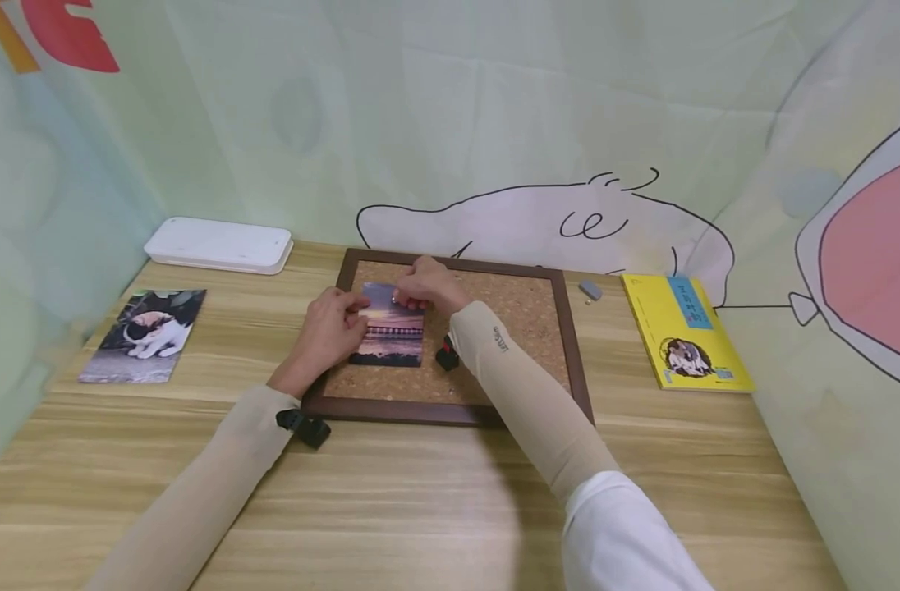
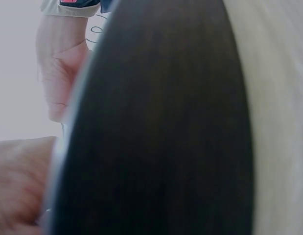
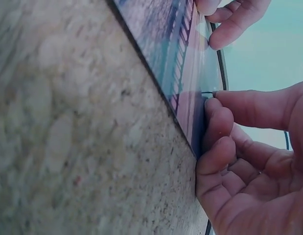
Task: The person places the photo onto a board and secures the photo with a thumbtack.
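Note:
A framed corkboard [image 1: 509, 336] lies on the table with a sunset photo [image 1: 391, 332] on its left part. My left hand [image 1: 334, 328] rests at the photo's left edge, fingertips on its upper left. In the right wrist view, those left fingers [image 3: 234, 24] show at the top, against the print. My right hand [image 1: 426, 285] is over the photo's upper right corner. Its thumb and index finger [image 3: 220, 117] pinch a small thumbtack [image 3: 208, 93], mostly hidden by the fingertips. The dark board frame [image 2: 161, 122] fills most of the left wrist view.
A cat photo [image 1: 145, 336] lies on the left of the table, with a white case [image 1: 219, 245] behind it. Right of the board are a small grey box [image 1: 590, 289], a tiny gold-coloured piece [image 1: 587, 302] and a yellow book [image 1: 686, 332]. A printed curtain [image 1: 494, 123] hangs behind.

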`<action>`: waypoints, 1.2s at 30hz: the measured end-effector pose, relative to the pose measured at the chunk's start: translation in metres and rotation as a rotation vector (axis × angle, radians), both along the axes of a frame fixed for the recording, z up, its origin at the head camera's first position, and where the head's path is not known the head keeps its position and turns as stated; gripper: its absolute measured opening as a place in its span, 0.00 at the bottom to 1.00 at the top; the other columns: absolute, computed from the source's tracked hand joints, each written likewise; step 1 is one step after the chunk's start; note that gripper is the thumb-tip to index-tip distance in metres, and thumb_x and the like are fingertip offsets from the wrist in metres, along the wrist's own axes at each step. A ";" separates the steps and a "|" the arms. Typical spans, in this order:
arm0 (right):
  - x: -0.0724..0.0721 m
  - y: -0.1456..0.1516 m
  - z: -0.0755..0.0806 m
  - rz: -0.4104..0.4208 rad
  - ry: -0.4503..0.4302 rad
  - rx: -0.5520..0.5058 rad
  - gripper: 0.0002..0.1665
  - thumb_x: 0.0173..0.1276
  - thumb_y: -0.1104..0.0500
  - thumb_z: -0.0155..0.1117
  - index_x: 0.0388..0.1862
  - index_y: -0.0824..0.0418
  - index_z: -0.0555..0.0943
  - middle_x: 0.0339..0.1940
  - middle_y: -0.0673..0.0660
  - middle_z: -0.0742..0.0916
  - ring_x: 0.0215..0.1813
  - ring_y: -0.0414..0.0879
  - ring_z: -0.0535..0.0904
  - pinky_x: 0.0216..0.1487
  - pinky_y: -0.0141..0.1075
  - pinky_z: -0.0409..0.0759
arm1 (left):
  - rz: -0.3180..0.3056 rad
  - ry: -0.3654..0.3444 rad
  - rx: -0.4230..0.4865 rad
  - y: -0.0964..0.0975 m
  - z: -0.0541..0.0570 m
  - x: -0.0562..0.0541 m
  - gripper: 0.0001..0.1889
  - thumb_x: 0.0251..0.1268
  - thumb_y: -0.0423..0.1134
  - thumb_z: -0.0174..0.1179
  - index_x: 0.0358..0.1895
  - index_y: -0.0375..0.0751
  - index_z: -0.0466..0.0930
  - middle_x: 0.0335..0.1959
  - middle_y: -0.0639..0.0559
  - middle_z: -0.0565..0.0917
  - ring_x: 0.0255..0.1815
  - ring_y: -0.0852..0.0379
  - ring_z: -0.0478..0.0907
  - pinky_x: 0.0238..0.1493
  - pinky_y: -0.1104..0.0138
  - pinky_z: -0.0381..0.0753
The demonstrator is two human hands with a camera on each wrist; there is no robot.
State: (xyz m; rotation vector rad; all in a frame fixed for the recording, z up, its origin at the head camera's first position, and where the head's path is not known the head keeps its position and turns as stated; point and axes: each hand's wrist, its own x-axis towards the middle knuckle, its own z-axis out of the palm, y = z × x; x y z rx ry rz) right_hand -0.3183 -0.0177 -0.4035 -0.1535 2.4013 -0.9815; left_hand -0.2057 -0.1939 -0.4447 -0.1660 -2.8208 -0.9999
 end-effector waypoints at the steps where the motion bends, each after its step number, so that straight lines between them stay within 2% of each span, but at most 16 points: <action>1: 0.001 0.000 0.000 0.000 0.002 -0.005 0.11 0.70 0.59 0.67 0.25 0.55 0.82 0.22 0.49 0.82 0.27 0.41 0.74 0.28 0.31 0.71 | 0.002 -0.001 -0.002 0.000 0.000 0.000 0.18 0.73 0.31 0.60 0.61 0.27 0.84 0.44 0.35 0.77 0.43 0.44 0.72 0.42 0.61 0.68; 16: 0.003 0.004 -0.002 -0.006 0.027 -0.077 0.13 0.73 0.59 0.69 0.26 0.57 0.83 0.22 0.49 0.83 0.26 0.41 0.76 0.27 0.30 0.71 | -0.002 0.000 -0.004 0.000 -0.001 -0.003 0.18 0.73 0.31 0.60 0.61 0.27 0.84 0.44 0.35 0.78 0.43 0.44 0.72 0.42 0.61 0.68; 24: 0.004 0.004 -0.002 0.002 0.041 -0.093 0.15 0.73 0.58 0.70 0.25 0.56 0.82 0.21 0.49 0.83 0.25 0.41 0.76 0.26 0.29 0.72 | -0.003 0.005 -0.002 0.000 -0.001 -0.002 0.18 0.72 0.31 0.59 0.60 0.27 0.84 0.43 0.35 0.77 0.43 0.44 0.72 0.42 0.61 0.67; 36: 0.003 0.007 -0.001 0.024 0.036 -0.083 0.15 0.73 0.60 0.71 0.24 0.57 0.79 0.21 0.49 0.83 0.27 0.41 0.77 0.29 0.31 0.73 | 0.001 0.006 -0.002 0.000 -0.002 -0.003 0.17 0.72 0.31 0.60 0.60 0.27 0.85 0.41 0.38 0.76 0.42 0.45 0.71 0.42 0.61 0.66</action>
